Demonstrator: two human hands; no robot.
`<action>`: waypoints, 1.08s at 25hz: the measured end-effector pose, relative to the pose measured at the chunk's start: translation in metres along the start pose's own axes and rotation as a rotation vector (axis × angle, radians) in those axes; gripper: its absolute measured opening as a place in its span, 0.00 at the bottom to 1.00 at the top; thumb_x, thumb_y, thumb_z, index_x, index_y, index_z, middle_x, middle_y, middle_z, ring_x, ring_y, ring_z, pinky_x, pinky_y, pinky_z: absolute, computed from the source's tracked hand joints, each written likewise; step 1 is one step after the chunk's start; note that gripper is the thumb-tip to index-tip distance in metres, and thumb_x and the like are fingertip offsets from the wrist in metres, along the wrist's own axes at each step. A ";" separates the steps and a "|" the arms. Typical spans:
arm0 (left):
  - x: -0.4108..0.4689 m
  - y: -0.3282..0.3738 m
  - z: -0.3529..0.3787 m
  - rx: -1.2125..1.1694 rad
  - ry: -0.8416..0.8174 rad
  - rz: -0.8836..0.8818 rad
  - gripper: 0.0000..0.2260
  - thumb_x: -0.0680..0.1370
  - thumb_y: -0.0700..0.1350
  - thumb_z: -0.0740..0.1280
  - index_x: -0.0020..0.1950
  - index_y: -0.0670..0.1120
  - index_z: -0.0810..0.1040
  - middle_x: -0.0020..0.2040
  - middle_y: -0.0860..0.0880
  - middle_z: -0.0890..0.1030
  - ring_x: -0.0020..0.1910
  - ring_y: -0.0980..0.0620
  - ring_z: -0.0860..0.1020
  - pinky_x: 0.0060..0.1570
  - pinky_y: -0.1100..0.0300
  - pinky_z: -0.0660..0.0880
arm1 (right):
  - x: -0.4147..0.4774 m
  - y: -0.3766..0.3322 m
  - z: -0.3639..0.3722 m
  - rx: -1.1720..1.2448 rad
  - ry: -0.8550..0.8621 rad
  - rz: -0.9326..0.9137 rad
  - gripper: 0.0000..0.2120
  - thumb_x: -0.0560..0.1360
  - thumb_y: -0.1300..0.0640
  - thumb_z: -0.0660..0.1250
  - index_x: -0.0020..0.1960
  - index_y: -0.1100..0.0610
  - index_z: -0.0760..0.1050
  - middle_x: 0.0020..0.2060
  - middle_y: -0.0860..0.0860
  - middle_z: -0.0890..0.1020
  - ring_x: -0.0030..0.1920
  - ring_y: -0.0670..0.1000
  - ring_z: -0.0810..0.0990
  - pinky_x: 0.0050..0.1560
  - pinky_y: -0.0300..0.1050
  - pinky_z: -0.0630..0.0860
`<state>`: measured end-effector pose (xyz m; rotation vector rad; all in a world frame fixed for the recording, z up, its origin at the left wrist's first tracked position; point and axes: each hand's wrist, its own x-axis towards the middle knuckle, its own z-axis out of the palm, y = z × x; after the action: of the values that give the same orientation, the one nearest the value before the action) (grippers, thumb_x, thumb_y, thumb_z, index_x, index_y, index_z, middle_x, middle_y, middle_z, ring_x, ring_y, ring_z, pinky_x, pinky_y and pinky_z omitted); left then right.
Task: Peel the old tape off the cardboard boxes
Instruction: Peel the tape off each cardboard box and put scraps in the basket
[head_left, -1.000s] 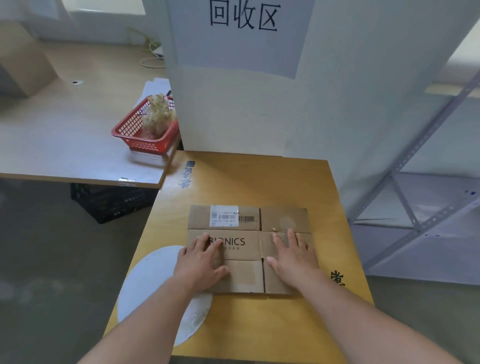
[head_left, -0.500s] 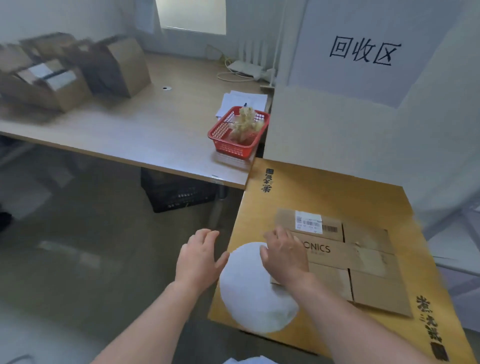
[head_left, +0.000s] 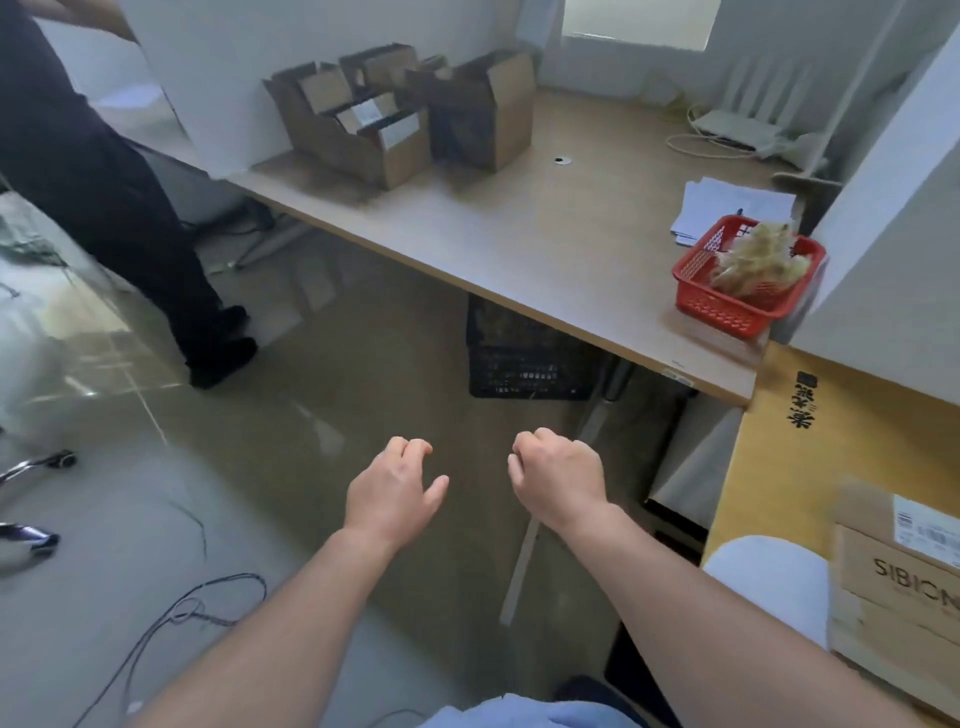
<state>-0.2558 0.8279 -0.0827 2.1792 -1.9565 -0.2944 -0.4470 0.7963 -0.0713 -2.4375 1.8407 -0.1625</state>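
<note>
Here: left hand (head_left: 392, 486), right hand (head_left: 558, 480), empty.

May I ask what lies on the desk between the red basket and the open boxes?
Head view: only bare desk and a small round hole near the open boxes.

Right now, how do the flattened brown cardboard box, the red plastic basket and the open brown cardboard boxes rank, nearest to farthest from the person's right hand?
From the right hand:
1. Flattened brown cardboard box, on the yellow table, right.
2. Red plastic basket, near corner of the desk, ahead right.
3. Open brown cardboard boxes, far end of the desk, ahead left.
</note>
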 end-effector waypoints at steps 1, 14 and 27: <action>0.002 -0.011 -0.002 -0.007 0.006 -0.028 0.19 0.79 0.58 0.61 0.66 0.52 0.70 0.60 0.54 0.71 0.51 0.52 0.77 0.42 0.60 0.70 | 0.008 -0.011 0.001 0.001 -0.008 -0.024 0.13 0.80 0.51 0.53 0.52 0.54 0.74 0.47 0.50 0.78 0.44 0.55 0.78 0.39 0.44 0.64; 0.129 -0.101 -0.013 -0.027 0.015 -0.190 0.21 0.79 0.58 0.60 0.70 0.52 0.65 0.63 0.54 0.69 0.57 0.53 0.74 0.48 0.58 0.71 | 0.187 -0.073 0.020 0.035 -0.045 -0.180 0.13 0.80 0.51 0.52 0.50 0.55 0.73 0.45 0.50 0.77 0.42 0.55 0.77 0.38 0.45 0.63; 0.427 -0.108 -0.051 -0.023 -0.001 -0.079 0.23 0.80 0.58 0.58 0.72 0.52 0.63 0.68 0.54 0.67 0.59 0.53 0.74 0.50 0.57 0.73 | 0.470 -0.046 0.016 0.063 -0.008 -0.087 0.13 0.79 0.51 0.53 0.52 0.55 0.75 0.46 0.51 0.79 0.43 0.56 0.79 0.41 0.46 0.72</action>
<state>-0.0937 0.4151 -0.0704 2.2456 -1.8609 -0.3283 -0.2732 0.3569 -0.0648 -2.4731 1.6997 -0.2131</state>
